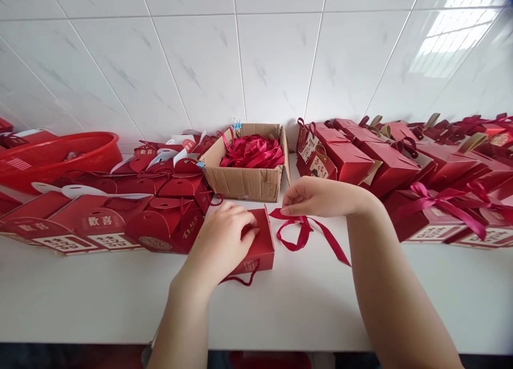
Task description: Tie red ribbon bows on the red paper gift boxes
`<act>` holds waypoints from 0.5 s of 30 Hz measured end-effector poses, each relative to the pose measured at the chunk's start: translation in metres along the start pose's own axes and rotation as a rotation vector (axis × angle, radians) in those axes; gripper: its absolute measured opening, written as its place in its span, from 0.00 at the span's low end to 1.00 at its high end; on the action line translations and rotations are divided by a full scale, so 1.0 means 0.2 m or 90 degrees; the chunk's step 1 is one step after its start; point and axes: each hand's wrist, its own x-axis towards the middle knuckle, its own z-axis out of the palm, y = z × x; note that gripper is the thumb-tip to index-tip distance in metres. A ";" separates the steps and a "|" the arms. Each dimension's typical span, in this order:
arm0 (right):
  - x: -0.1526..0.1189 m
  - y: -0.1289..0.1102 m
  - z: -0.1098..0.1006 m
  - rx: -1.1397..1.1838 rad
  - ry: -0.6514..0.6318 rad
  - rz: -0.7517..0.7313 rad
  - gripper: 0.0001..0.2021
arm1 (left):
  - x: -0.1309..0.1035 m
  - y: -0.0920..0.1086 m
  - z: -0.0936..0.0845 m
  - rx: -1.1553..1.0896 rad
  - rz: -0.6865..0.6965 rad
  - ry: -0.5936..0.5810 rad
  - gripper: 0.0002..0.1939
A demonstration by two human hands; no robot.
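In the middle of the table a small red gift box [263,246] has a dark red cord handle [248,279] hanging at its front. My left hand [228,235] rests over this box with its fingers bent and closed against it; part of the grip is hidden. To the right, my right hand [308,197] pinches a crimson satin ribbon [294,244] between thumb and fingers. The ribbon curls in a loop on the white surface, and its tail stretches right toward my forearm.
Behind my hands stands an open cardboard box [242,183] of crimson ribbons [254,151]. Red gift boxes [168,222] line the left, near a red plastic basin [96,150]. More red boxes [395,163] fill the right, with two ribbon-tied ones [428,219] in front. A tiled wall [276,64] closes the back.
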 end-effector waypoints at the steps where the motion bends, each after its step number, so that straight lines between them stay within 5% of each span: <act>1: 0.00 0.00 0.00 0.002 -0.003 0.001 0.11 | 0.00 0.00 0.00 0.001 0.005 -0.002 0.07; 15: -0.01 -0.02 -0.02 0.036 -0.061 0.002 0.09 | -0.01 -0.01 0.03 -0.060 0.002 -0.026 0.05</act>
